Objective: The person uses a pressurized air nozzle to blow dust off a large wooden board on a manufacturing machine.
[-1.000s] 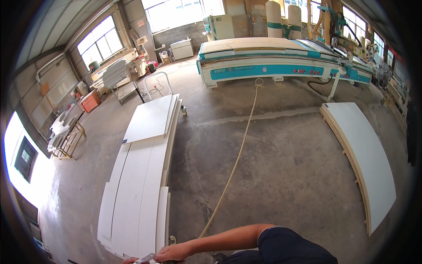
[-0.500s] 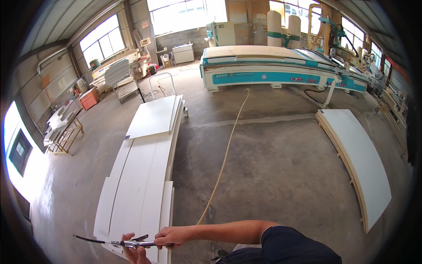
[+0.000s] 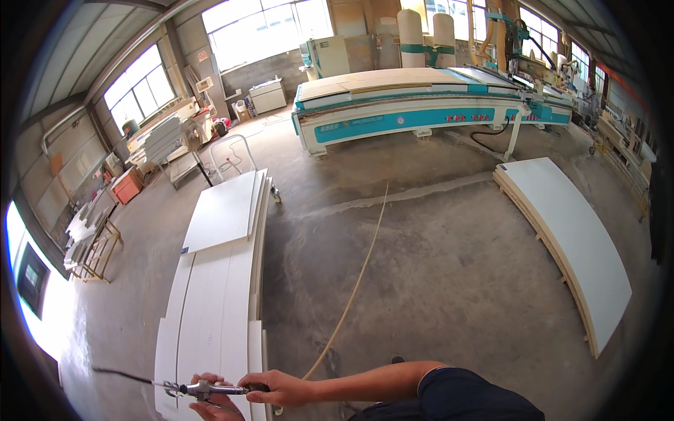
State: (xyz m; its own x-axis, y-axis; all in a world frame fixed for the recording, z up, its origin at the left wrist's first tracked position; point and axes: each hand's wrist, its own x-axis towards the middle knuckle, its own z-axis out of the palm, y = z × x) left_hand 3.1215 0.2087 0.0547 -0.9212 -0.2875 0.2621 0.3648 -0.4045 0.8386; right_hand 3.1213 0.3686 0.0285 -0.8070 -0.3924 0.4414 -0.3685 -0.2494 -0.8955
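A metal air blow gun (image 3: 203,387) with a long thin black nozzle (image 3: 126,375) points left at the lower edge of the view. My left hand (image 3: 219,405) cups its body from below, fingers curled round it. At the rear end, my right hand (image 3: 282,388) is closed on the gun's dark end. A yellowish hose (image 3: 358,277) runs from beside my right hand away across the floor. Below the gun lies a stack of long white boards (image 3: 210,316), with a shorter white panel (image 3: 223,210) on its far end.
Another low stack topped by a pale panel (image 3: 562,231) lies on the right. A long teal-and-white flatbed machine (image 3: 421,116) stands across the back. A cart handle (image 3: 235,144) rises behind the white boards. Board-laden racks (image 3: 95,249) line the left side.
The view has shifted, so the machine and stacks sit differently. The hose's far end has pulled nearer, away from the machine. Both hands remain on the blow gun.
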